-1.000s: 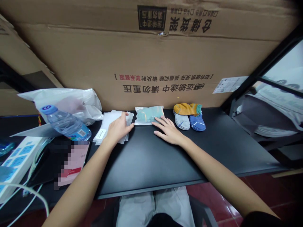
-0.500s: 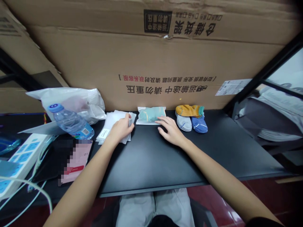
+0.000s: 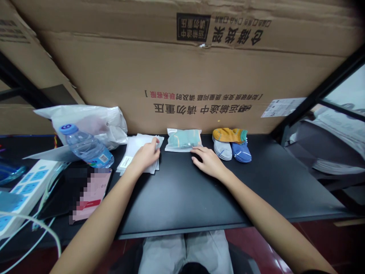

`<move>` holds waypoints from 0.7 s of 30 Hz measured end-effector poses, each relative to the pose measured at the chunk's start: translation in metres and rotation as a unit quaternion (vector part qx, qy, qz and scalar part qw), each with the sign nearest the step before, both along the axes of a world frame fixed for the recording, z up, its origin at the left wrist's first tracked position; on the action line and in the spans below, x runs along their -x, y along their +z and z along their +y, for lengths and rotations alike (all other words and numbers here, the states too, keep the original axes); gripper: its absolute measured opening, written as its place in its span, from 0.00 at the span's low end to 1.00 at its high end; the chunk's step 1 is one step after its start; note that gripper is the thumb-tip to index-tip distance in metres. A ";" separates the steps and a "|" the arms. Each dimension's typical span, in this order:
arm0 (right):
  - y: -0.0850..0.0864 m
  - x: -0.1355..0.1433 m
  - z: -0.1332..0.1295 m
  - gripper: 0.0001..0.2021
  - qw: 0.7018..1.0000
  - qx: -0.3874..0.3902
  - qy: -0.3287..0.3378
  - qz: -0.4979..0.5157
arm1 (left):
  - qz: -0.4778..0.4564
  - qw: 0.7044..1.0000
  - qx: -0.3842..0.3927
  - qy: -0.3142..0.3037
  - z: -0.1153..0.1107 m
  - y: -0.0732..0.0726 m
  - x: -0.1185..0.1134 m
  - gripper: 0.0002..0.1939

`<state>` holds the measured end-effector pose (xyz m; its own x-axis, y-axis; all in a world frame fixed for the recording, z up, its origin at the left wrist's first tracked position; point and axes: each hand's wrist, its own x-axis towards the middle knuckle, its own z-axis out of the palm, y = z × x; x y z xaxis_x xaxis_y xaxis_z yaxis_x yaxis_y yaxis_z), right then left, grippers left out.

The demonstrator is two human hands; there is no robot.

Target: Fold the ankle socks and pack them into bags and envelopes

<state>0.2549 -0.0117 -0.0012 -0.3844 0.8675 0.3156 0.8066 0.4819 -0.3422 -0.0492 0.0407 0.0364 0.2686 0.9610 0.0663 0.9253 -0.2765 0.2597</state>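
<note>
My left hand [image 3: 146,155] rests on a stack of flat whitish plastic bags [image 3: 129,151], its fingers loosely bent and thumb apart from the index finger. Farther right, a clear bag packed with teal socks [image 3: 184,139] lies flat by the cardboard. At that bag's lower right corner is my right hand [image 3: 207,160], fingers stretched out and nothing held. To the right of this hand sit folded socks: a mustard pair with teal trim [image 3: 229,135] on top, across a light grey pile [image 3: 222,150] and a blue pile [image 3: 242,152].
A large cardboard sheet [image 3: 171,72] stands along the back of the black table [image 3: 182,201]. On the left are a water bottle [image 3: 87,146], a white plastic bag [image 3: 114,123], a pink-screened phone [image 3: 92,194] and a power strip [image 3: 27,190] with cables. Black metal posts flank both sides.
My right hand has drawn back slightly toward me, from lying over the packed bag to its lower corner. My left hand stays on the stack. The view has shifted a little.
</note>
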 end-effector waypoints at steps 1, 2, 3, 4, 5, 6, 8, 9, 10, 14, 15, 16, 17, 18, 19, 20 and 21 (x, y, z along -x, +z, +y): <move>0.000 0.000 0.000 0.17 1.000 -0.003 -0.001 0.004 | 0.002 1.000 -0.001 0.003 -0.001 0.002 -0.001 0.20; 0.001 0.000 -0.001 0.16 1.000 -0.008 0.000 0.011 | 0.004 1.000 -0.004 0.008 -0.002 0.004 -0.002 0.20; 0.001 0.000 -0.001 0.15 1.000 -0.014 0.002 0.020 | 0.005 1.000 -0.011 0.014 -0.004 0.007 -0.003 0.20; 0.001 0.001 -0.001 0.14 0.999 -0.022 0.003 0.033 | 0.003 1.000 -0.023 0.019 -0.006 0.010 -0.004 0.19; 0.002 0.001 -0.002 0.13 0.998 -0.031 0.004 0.047 | -0.003 0.999 -0.039 0.022 -0.008 0.014 -0.006 0.19; 0.003 0.002 -0.002 0.12 0.997 -0.039 0.004 0.064 | -0.015 0.998 -0.058 0.023 -0.010 0.017 -0.009 0.18; 0.005 0.004 -0.003 0.11 0.994 -0.045 0.005 0.098 | -0.057 0.994 -0.095 0.016 -0.016 0.023 -0.015 0.17; 0.006 0.006 -0.004 0.10 0.992 -0.042 0.007 0.116 | -0.084 0.991 -0.106 0.005 -0.019 0.024 -0.020 0.16; 0.007 0.008 -0.005 0.10 0.990 -0.034 0.008 0.134 | -0.114 0.988 -0.107 -0.012 -0.023 0.025 -0.025 0.15; 0.008 0.018 -0.010 0.12 0.967 0.040 0.030 0.249 | -0.240 0.961 -0.047 -0.133 -0.040 0.014 -0.049 0.12; 0.008 0.020 -0.011 0.14 0.956 0.066 0.035 0.283 | -0.263 0.950 -0.024 -0.166 -0.045 0.009 -0.055 0.12; 0.006 0.022 -0.010 0.16 0.945 0.090 0.035 0.313 | -0.277 0.940 0.000 -0.199 -0.049 0.005 -0.060 0.11; 0.004 0.023 -0.010 0.18 0.934 0.110 0.032 0.338 | -0.287 0.930 0.024 -0.228 -0.053 0.002 -0.064 0.12; 0.002 0.024 -0.009 0.20 0.926 0.125 0.028 0.356 | -0.290 0.922 0.045 -0.253 -0.056 -0.001 -0.067 0.11; 0.000 0.025 -0.007 0.22 0.919 0.136 0.026 0.368 | -0.288 0.916 0.063 -0.272 -0.058 -0.003 -0.069 0.11; -0.001 0.024 -0.006 0.22 0.915 0.145 0.028 0.376 | -0.284 0.913 0.074 -0.282 -0.059 -0.003 -0.070 0.10; -0.002 0.024 -0.005 0.22 0.911 0.153 0.032 0.381 | -0.282 0.914 0.072 -0.281 -0.059 -0.003 -0.070 0.10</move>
